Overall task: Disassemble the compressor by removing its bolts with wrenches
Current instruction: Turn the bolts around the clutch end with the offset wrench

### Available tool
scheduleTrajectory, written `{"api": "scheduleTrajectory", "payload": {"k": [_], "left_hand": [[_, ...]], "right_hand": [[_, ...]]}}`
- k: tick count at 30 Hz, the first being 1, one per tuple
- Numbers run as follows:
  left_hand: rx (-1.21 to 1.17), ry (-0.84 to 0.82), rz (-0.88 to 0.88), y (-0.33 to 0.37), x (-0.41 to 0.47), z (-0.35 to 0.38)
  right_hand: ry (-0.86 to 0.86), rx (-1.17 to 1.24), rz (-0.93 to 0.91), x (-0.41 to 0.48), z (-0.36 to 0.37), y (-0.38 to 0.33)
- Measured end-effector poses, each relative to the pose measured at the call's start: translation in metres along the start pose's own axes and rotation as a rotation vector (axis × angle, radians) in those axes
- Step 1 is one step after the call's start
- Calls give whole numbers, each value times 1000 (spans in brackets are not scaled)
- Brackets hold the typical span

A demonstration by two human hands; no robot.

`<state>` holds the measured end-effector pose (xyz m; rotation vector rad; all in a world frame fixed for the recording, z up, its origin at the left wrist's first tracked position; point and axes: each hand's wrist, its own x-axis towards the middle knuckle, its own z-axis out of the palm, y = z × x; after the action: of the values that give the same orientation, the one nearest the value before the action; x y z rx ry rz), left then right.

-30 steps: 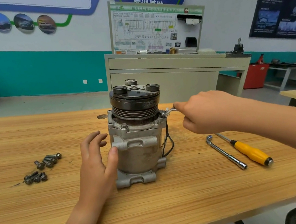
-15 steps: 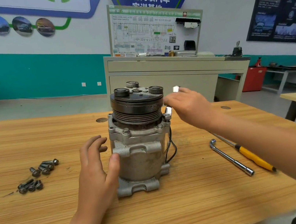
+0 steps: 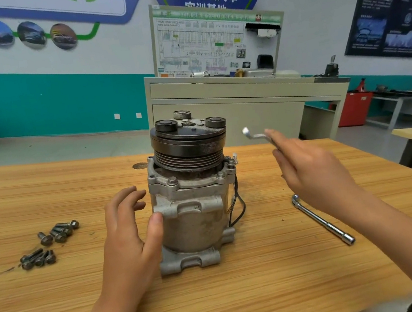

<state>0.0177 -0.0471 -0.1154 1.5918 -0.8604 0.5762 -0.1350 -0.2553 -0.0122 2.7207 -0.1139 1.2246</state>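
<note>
On the wooden table (image 3: 273, 292) stands the compressor (image 3: 193, 224), beige cabinet (image 3: 247, 115) behind.

On my wooden table (image 3: 273, 292) I see the upright compressor (image 3: 195, 218), loose bolts (image 3: 59, 234) left, an L-shaped socket wrench (image 3: 322, 220) right.

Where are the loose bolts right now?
In the head view, the loose bolts lie in two small clusters on the wooden table, on the left side, left of the left hand and the compressor.
</note>
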Motion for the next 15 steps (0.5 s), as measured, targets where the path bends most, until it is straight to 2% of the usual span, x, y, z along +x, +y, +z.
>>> {"api": "scheduleTrajectory", "payload": {"k": [4, 8, 11, 15], "left_hand": [[2, -5, -2, 1, 0, -1], [7, 2, -26, 2, 0, -2], [15, 2, -39, 4, 0, -3], [-1, -1, -36, 5, 1, -3]], "right_hand": [[-259, -85, 115, -13, -9, -7], [-318, -162, 115, -8, -5, -15], [-388, -342, 102, 1, -5, -22], [-469, -558, -13, 15, -14, -33]]}}
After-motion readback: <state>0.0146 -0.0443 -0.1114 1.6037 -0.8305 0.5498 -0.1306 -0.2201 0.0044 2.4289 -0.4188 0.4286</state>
